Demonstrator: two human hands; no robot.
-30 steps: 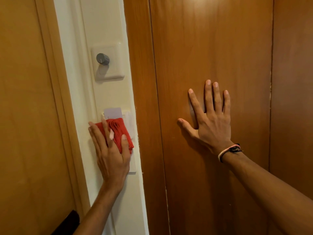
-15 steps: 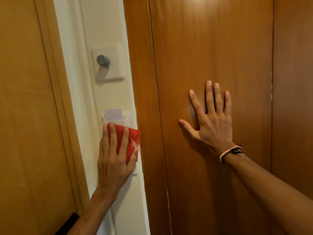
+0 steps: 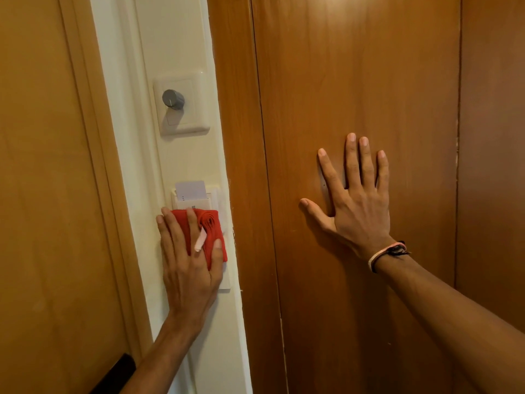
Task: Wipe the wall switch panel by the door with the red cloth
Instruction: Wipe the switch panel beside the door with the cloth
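Observation:
The white switch panel [image 3: 224, 284] sits on a narrow cream wall strip, with a key card [image 3: 190, 190] standing in its top slot. My left hand [image 3: 189, 260] presses the folded red cloth [image 3: 211, 234] flat against the panel, covering most of it. A pale tag sticks out of the cloth between my fingers. My right hand [image 3: 355, 200] lies flat with fingers spread on the wooden door [image 3: 355, 81], holding nothing.
Above the panel is a second white plate [image 3: 193, 109] with a grey round knob [image 3: 172, 99]. Wooden door frames flank the wall strip [image 3: 170, 38] on both sides. A dark handle [image 3: 113, 373] shows at the lower left.
My left hand slid the cloth right across the panel, then back left to its middle. The right hand stayed flat on the door.

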